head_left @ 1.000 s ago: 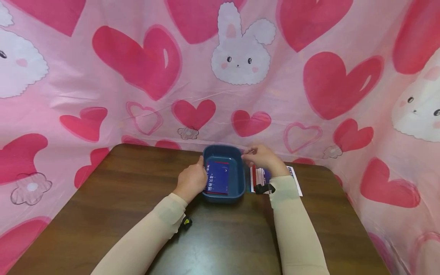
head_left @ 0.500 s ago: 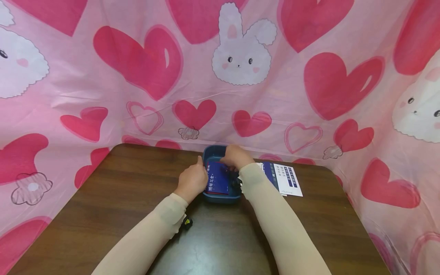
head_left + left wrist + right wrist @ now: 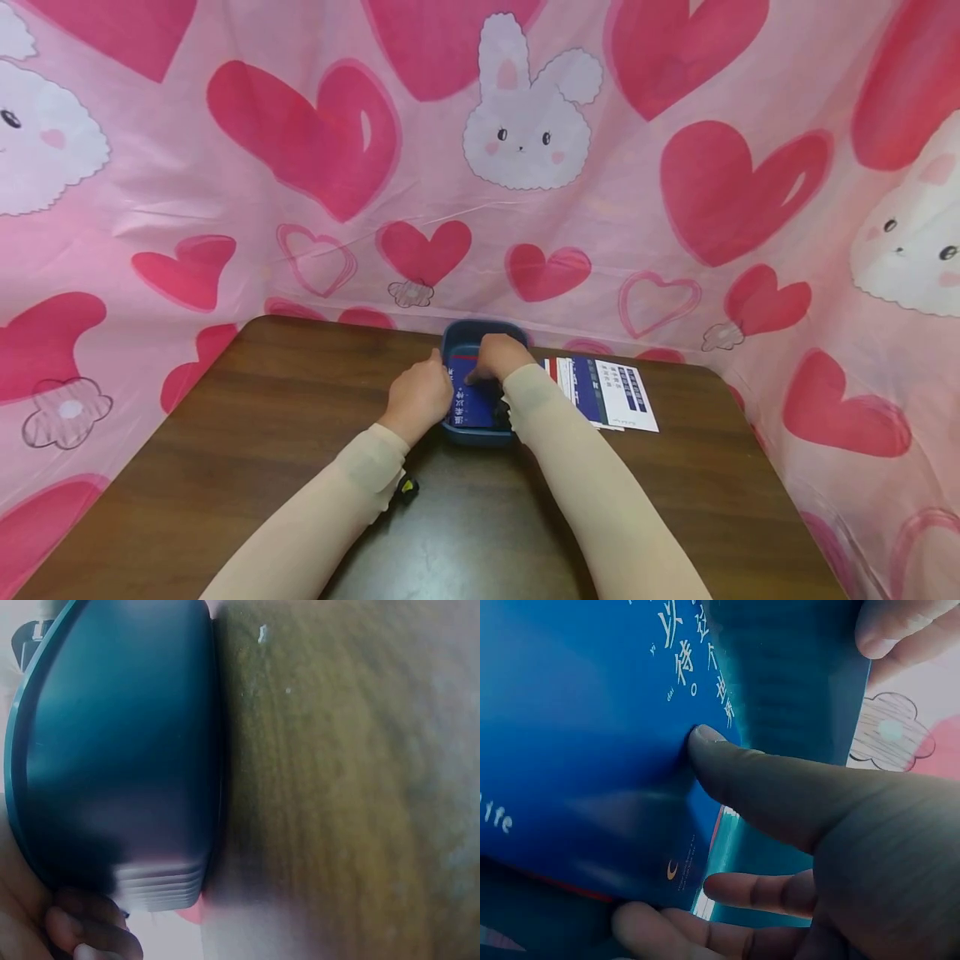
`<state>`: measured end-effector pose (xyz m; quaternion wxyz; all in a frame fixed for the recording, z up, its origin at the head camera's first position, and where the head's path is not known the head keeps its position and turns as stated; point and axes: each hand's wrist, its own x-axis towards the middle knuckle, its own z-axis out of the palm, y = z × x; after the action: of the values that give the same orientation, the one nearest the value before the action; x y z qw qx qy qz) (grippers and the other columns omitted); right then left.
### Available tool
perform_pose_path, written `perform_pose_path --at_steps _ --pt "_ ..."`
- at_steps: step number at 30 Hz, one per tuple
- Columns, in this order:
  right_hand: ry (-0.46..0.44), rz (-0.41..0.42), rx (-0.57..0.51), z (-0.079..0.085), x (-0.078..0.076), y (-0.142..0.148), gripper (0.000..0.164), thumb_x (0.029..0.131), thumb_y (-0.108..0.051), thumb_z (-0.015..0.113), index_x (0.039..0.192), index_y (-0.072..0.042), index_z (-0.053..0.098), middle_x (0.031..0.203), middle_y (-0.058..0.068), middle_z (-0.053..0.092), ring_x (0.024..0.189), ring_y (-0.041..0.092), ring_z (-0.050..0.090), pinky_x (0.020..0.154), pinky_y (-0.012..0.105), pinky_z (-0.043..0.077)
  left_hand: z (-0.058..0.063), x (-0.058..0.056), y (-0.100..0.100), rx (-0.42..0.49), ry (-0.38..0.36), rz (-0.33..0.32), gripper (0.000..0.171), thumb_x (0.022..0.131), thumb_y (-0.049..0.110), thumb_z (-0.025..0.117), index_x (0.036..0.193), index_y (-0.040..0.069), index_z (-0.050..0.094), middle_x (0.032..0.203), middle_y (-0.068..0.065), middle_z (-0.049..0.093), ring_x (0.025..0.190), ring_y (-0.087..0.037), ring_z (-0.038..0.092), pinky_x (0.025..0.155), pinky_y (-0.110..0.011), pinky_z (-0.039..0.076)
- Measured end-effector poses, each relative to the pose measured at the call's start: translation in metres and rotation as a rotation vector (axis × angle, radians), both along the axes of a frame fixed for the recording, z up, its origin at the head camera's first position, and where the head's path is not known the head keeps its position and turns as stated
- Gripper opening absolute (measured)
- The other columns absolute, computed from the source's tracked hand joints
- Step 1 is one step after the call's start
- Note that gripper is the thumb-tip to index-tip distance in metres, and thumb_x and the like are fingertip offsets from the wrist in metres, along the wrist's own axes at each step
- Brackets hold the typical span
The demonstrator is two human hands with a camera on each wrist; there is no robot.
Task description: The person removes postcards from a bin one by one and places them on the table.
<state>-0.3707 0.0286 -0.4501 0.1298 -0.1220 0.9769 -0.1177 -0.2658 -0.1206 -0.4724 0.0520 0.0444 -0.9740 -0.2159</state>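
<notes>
A dark teal plastic bin (image 3: 472,437) stands near the table's far edge. My left hand (image 3: 418,393) holds its left wall, and in the left wrist view curled fingers show by the rim of the bin (image 3: 124,750). Inside lies a blue booklet (image 3: 467,404) with white lettering and something red under its edge. My right hand (image 3: 499,357) reaches into the bin and pinches that booklet. In the right wrist view the thumb presses on the cover of the booklet (image 3: 570,750), while the other fingers lie at its side and lower edge.
Right of the bin, several overlapping printed cards (image 3: 630,398), white and dark blue, lie on the brown wooden table (image 3: 330,383). A pink curtain (image 3: 465,200) with hearts and rabbits hangs behind the table and along its sides.
My right hand has moved left from over the bin's right rim into the bin and taken hold of the booklet. My left hand has stayed on the bin.
</notes>
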Motion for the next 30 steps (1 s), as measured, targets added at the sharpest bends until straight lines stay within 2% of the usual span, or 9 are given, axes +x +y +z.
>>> perform_pose_path --at_steps 3,7,10,15,17,19,24,27,30 --pt "0.028 -0.007 -0.038 0.009 0.014 0.003 0.062 0.088 -0.041 0.099 0.126 0.002 0.078 0.102 0.013 0.082 0.075 0.026 0.077 0.079 0.043 0.070 -0.001 -0.001 -0.001 -0.004 0.004 0.000 0.059 0.118 0.029 0.048 0.167 -0.002 0.052 0.131 -0.025 0.081 0.103 -0.042 0.082 0.083 -0.060 0.068" --pt "0.098 0.021 -0.055 0.010 0.011 0.009 0.057 0.084 -0.036 0.101 0.121 0.002 0.078 0.103 0.013 0.083 0.080 0.026 0.075 0.085 0.047 0.069 0.000 -0.001 -0.001 0.003 -0.001 0.004 0.059 0.118 0.030 0.048 0.168 -0.001 0.051 0.132 -0.025 0.081 0.104 -0.042 0.082 0.083 -0.059 0.067" --pt "0.155 0.062 -0.057 -0.008 -0.017 0.016 0.057 0.077 -0.034 0.103 0.117 0.000 0.078 0.105 0.012 0.082 0.085 0.027 0.073 0.089 0.048 0.067 0.001 0.000 0.000 0.016 0.003 0.012 0.060 0.117 0.030 0.048 0.171 0.002 0.048 0.132 -0.025 0.081 0.104 -0.042 0.082 0.084 -0.059 0.067" --pt "0.153 0.061 -0.178 -0.046 -0.073 0.036 0.064 0.075 -0.033 0.103 0.126 -0.002 0.079 0.120 0.013 0.082 0.101 0.028 0.075 0.101 0.048 0.066 0.001 -0.001 0.001 0.022 0.015 0.014 0.060 0.117 0.030 0.047 0.171 0.003 0.048 0.128 -0.026 0.082 0.105 -0.044 0.082 0.084 -0.060 0.067" --pt "0.116 0.032 -0.247 -0.043 -0.077 0.043 0.064 0.079 -0.032 0.101 0.133 -0.004 0.079 0.128 0.013 0.081 0.109 0.027 0.074 0.109 0.050 0.063 0.001 -0.001 0.001 0.020 0.011 0.012 0.060 0.117 0.030 0.047 0.171 0.003 0.048 0.128 -0.025 0.082 0.104 -0.043 0.082 0.084 -0.060 0.067" --pt "0.082 0.015 -0.300 -0.020 -0.056 0.046 0.058 0.086 -0.030 0.096 0.135 -0.005 0.080 0.131 0.015 0.081 0.112 0.028 0.074 0.109 0.050 0.063 0.002 -0.001 0.001 0.019 0.007 0.014 0.060 0.118 0.031 0.047 0.171 0.004 0.048 0.130 -0.025 0.081 0.105 -0.043 0.082 0.084 -0.060 0.067" --pt "0.023 -0.008 -0.428 0.041 0.010 0.059 0.031 0.100 -0.025 0.084 0.123 -0.003 0.083 0.113 0.016 0.082 0.096 0.027 0.075 0.087 0.040 0.065 0.002 0.000 0.001 0.014 0.006 0.018 0.059 0.118 0.030 0.047 0.172 0.004 0.048 0.132 -0.026 0.081 0.106 -0.044 0.082 0.086 -0.060 0.066" --pt "0.020 -0.011 -0.497 0.046 0.013 0.074 0.028 0.103 -0.027 0.082 0.117 -0.003 0.083 0.106 0.016 0.082 0.088 0.024 0.075 0.082 0.035 0.065 0.001 0.000 0.002 0.017 0.004 0.018 0.059 0.118 0.030 0.048 0.172 0.004 0.048 0.133 -0.026 0.081 0.107 -0.044 0.082 0.086 -0.061 0.066" --pt "0.024 -0.041 -0.560 0.048 0.013 0.090 0.031 0.105 -0.026 0.080 0.123 -0.001 0.081 0.110 0.019 0.085 0.090 0.025 0.080 0.091 0.040 0.068 0.000 -0.001 0.001 0.023 -0.002 0.015 0.060 0.118 0.030 0.048 0.172 0.004 0.047 0.133 -0.025 0.081 0.106 -0.044 0.082 0.086 -0.060 0.066"
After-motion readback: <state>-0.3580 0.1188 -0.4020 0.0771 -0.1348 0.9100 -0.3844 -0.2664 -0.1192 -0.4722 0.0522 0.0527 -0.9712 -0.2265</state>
